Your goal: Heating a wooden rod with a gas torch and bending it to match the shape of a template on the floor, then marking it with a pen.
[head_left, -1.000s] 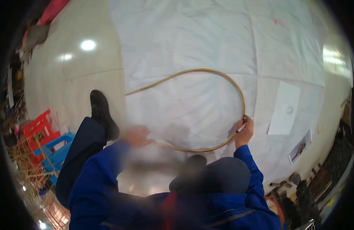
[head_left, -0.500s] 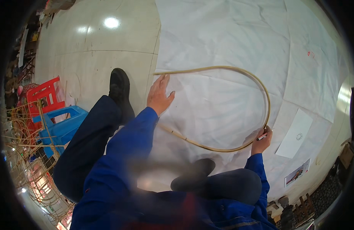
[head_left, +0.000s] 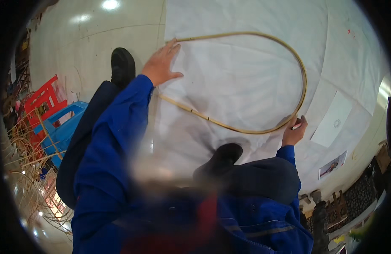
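A long tan cane strip (head_left: 303,76) lies bent in a wide loop on a white sheet (head_left: 246,76) spread over the floor. My left hand (head_left: 161,63) rests flat with fingers spread at the sheet's left edge, beside the loop's upper end. My right hand (head_left: 293,132) is closed on a small pen with a red tip (head_left: 296,126), pressed against the cane at the loop's lower right. Blue sleeves cover both arms. One black shoe (head_left: 122,67) stands on the bare floor and another (head_left: 223,158) on the sheet.
A white paper with a small drawing (head_left: 334,120) and a printed picture (head_left: 331,167) lie at the right. Red (head_left: 43,95) and blue (head_left: 62,131) plastic stools and a heap of thin cane strips (head_left: 22,152) stand at the left. The pale floor is glossy.
The view has turned. My left hand has moved from the loop's lower end up to its upper end at the sheet's edge. My right hand stays on the cane with the pen.
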Available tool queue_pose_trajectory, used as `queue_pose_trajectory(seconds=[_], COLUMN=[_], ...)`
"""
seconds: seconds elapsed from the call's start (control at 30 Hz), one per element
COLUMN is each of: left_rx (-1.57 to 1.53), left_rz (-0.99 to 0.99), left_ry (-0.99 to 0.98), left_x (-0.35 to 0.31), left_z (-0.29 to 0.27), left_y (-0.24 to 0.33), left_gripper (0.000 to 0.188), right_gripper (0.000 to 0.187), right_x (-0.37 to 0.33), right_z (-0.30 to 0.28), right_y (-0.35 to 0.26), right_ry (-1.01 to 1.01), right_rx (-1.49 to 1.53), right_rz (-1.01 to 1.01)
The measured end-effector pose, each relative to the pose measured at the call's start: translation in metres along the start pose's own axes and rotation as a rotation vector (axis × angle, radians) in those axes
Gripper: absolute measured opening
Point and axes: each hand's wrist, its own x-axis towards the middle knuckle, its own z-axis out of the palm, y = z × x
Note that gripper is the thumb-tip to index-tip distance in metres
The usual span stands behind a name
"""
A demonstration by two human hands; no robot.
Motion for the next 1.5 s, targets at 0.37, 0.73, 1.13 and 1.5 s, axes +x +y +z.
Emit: queue_pose_trajectory(seconds=[0.37, 0.73, 1.13, 1.5], left_rx=[0.042, -0.014, -0.008, 0.031], left_rz=[-0.078, -0.125, -0.117, -0.23], left_ry=[0.017, -0.026, -0.182, -0.526], left_x=[-0.001, 0.002, 0.008, 0.029], left_z=[0.008, -0.001, -0.016, -0.037], left_y=[0.014, 0.034, 0.039, 0.056], left_gripper=[0.093, 0.092, 0.093, 0.093], right_gripper=[0.027, 0.027, 0.029, 0.044], right_x=[0.006, 0.005, -0.005, -0.035], right_z=[0.003, 0.008, -0.024, -0.017], right_y=[0.01, 0.013, 0.009, 0.006], right_ry=[-0.05, -0.04, -0.084, -0.16], right_rx=[-0.038, 0.038, 0.209, 0.039], right_rz=[-0.097, -0.042, 0.134, 0.086])
